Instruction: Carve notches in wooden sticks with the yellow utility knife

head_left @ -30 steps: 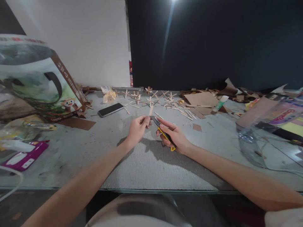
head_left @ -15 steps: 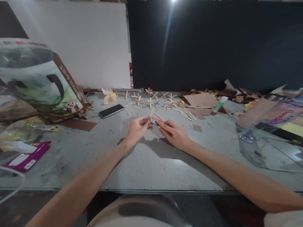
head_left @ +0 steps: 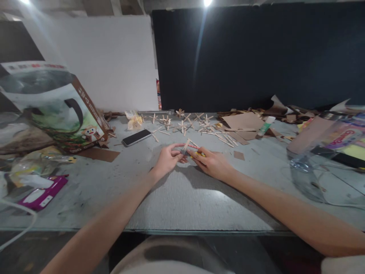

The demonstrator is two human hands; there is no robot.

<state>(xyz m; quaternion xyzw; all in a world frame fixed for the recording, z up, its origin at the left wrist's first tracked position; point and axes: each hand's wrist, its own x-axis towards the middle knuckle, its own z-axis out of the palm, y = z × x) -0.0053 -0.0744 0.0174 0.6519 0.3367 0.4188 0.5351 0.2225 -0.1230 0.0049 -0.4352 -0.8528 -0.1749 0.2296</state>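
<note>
Right of the phone (head_left: 137,137) and closer in, left hand (head_left: 168,158) pinches a stick (head_left: 187,143), long axis slanting away and rightward; right hand (head_left: 213,164), closed round the cutter (head_left: 202,154), sets its grey end by the stick's base, contact unclear; both hands flank it.

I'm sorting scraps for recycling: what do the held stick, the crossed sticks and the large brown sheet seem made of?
Held stick: probably bare wood, pale and matte.
Crossed sticks: likely also wood, with an unpainted, pale tan look.
Large brown sheet: perhaps cardboard, flat and dull brown.
</note>
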